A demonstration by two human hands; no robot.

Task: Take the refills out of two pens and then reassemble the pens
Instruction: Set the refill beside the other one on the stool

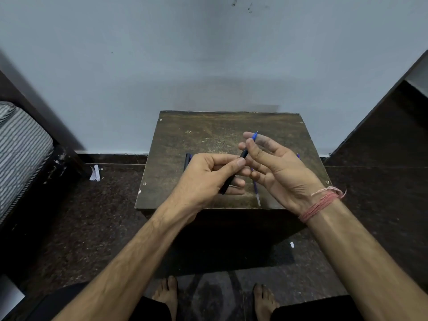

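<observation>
Above a small dark wooden table (pixel 185 135), my left hand (pixel 208 177) grips the black barrel of a pen (pixel 243 154), held slanted. My right hand (pixel 275 165) pinches the pen's blue tip section (pixel 254 136) between thumb and forefinger, the other fingers spread. A loose refill (pixel 256 193), blue with a clear end, lies on the table under my right hand. A second dark pen part (pixel 187 161) lies on the table behind my left hand, mostly hidden. A bit of blue (pixel 298 156) shows past my right hand; I cannot tell what it is.
The table stands against a pale blue wall on a dark speckled floor. A striped mattress (pixel 20 149) on a dark frame is at the left, dark furniture (pixel 389 126) at the right. Scraps of white paper (pixel 95 173) lie on the floor. My bare feet are below.
</observation>
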